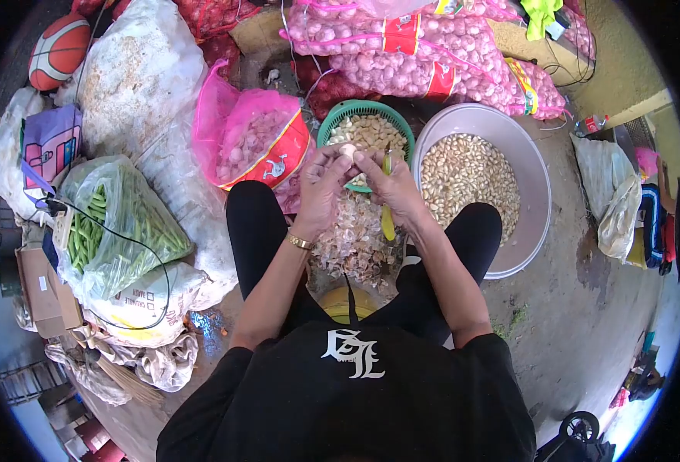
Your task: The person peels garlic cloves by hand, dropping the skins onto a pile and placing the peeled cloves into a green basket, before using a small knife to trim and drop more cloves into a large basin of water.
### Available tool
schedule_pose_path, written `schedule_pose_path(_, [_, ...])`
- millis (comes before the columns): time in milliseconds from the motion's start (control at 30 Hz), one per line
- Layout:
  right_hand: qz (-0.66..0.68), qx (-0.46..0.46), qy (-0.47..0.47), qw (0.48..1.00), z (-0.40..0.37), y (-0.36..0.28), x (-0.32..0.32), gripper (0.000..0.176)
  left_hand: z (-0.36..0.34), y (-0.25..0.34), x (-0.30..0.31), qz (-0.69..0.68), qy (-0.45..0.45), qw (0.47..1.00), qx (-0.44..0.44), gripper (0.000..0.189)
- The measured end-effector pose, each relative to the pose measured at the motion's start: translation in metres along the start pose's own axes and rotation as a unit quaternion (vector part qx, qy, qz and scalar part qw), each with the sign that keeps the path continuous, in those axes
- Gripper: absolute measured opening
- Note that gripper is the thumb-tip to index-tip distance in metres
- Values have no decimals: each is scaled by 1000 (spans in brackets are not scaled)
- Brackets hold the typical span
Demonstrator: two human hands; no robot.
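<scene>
In the middle of the head view, my left hand [324,185] pinches a pale garlic clove [347,151]. My right hand [395,189] is closed on a small knife with a yellow handle [387,222], its blade pointing away from me. The right fingertips also meet at the clove. Just beyond my hands is a green basket [327,137] with pale cloves in it. Papery garlic skins [355,242] are heaped on the floor below my hands. To the right stands a wide grey basin [536,215] of cloves that seem to lie in water.
An open pink mesh bag [210,131] of garlic bulbs leans at the left. Full mesh sacks [471,69] are stacked along the back. Further left are a plastic bag of green beans [124,223], a large white sack [140,69] and a basketball [60,52].
</scene>
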State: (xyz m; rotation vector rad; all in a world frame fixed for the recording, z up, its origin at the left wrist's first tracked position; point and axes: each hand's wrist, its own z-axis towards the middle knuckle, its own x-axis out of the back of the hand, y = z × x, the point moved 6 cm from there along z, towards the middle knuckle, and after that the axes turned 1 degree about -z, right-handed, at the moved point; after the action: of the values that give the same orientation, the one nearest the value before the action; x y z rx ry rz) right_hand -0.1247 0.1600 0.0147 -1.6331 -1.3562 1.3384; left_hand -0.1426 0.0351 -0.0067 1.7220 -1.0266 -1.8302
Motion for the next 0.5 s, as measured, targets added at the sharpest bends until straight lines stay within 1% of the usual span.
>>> schedule_pose_path(33, [-67,27,1,997,1,-5,-1,31,4,5,0,0,0,1000,0,23])
schedule_pose_path(67, [-67,27,2,997,8,1,4,31,7,12,-2,27,-10,999,-16,22])
schedule_pose_path(100, [-157,74,4,985,16,-1,8,32,11,21,-5,54,-22,998,-33,20])
schedule_pose_path(133, [-245,121,7,962,23,-5,11,33,16,24,-2,54,-24,998,-35,20])
schedule_pose_path(167, [-247,125,7,961,27,-6,17,33,22,25,3,63,-22,998,-16,20])
schedule_pose_path(233, [-172,-18,14,985,30,-11,23,34,33,28,5,106,-21,994,10,21])
schedule_pose_path(267, [-175,-12,14,984,35,-11,28,34,38,26,6,105,-25,994,4,21])
schedule_pose_path(333, [-143,12,-41,989,49,1,34,34,49,13,17,101,5,995,-2,22])
schedule_pose_path(367, [-170,33,-18,985,56,7,41,33,52,7,20,73,8,997,-23,22])
schedule_pose_path(400, [-173,36,-16,984,57,4,40,33,56,6,18,71,5,997,-24,22])
schedule_pose_path(467, [-129,70,22,989,55,-2,36,33,59,2,17,78,-2,997,-15,21])
schedule_pose_path(500, [-117,81,24,989,54,-8,32,35,61,1,14,75,-12,997,-17,21])
